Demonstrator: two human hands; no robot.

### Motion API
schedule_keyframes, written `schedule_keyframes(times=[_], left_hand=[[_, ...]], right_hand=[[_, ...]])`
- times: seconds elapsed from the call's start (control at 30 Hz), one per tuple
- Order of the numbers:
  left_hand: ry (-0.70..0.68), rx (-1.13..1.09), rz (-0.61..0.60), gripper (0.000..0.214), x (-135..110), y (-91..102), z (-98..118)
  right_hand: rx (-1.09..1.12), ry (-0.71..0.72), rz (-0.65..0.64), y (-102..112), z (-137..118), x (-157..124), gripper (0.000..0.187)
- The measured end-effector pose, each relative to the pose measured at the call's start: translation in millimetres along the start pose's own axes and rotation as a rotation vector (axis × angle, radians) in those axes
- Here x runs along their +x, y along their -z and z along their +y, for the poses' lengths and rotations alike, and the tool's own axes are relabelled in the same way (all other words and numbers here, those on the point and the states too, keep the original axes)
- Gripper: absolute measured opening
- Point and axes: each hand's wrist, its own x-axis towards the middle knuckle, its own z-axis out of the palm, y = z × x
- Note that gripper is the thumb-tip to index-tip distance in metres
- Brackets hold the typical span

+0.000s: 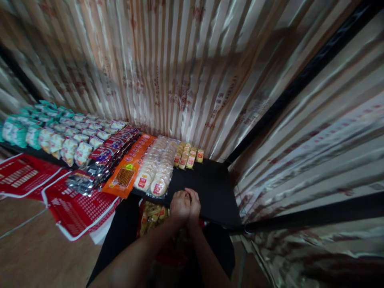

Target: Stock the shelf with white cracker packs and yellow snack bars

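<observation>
My left hand and my right hand are pressed together just above the front edge of a black shelf. Their fingers are curled inward, and whatever lies between them, if anything, is hidden. Beyond them, small yellow wrapped snack packets stand in short rows on the shelf. To their left lie clear packs of round white crackers. Below my wrists, between my knees, a red container holds more yellow packets, partly covered by my forearms.
Left of the crackers are an orange snack bag, dark red and blue packets, white bags and green bags. Red baskets sit below the shelf's left part. Striped plastic sheeting and a dark post border the shelf.
</observation>
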Motion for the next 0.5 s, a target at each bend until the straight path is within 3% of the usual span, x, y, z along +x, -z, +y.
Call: schedule_keyframes(times=[0.23,0.4,0.5], left_hand=[[-0.096,-0.008,0.067,0.030,-41,3.5,-24],[-0.194,-0.019,0.076,0.031,-72,2.4,-59],[-0.164,0.023,0.052,0.031,-81,-3.9,-81]], right_hand=[[-0.041,0.087,-0.063,2,-5,-45,0.033],[-0.049,0.119,-0.155,0,-2,-81,0.032],[-0.056,0.103,-0.234,-10,5,-96,0.032]])
